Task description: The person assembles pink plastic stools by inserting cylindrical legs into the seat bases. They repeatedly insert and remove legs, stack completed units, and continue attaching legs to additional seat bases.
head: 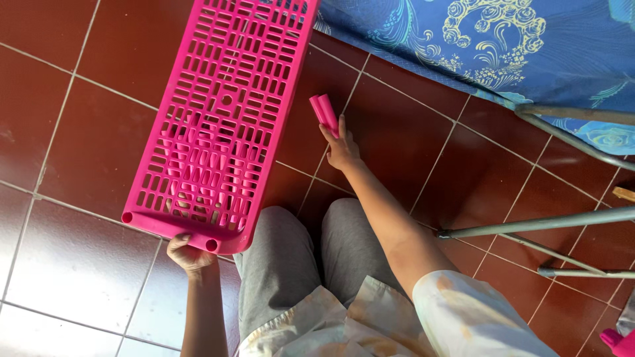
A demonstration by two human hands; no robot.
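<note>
Over the dark red tiled floor (79, 132), the right hand (342, 151) is reaching forward and closing around two short pink tubes (325, 111), which are lying side by side in its grip with their upper ends sticking out past the fingers; the fingers are curled onto the lower ends, though how firmly they are clamping is hard to judge from this angle. The tubes are being held just beside the right long edge of the pink slatted shelf panel (221, 119), near it but apart from it. The left hand (189, 254) is gripping the near short edge of that panel, fingers wrapped under the rim between two round corner sockets, and is keeping the panel tilted up off the floor so it is stretching away from the person. Judging by this, the step in hand looks like readying leg pieces for fitting into the panel's corner sockets; the next move would likely call for bringing one tube to a socket, lining it up end-on, and steadying the panel while pushing. Below the hands, the person's knees in grey trousers (291, 264) are showing, then a blue patterned cloth (529, 46) at the upper right, grey metal legs (549, 225) of some furniture, and another pink piece (620, 342) at the lower right corner.
</note>
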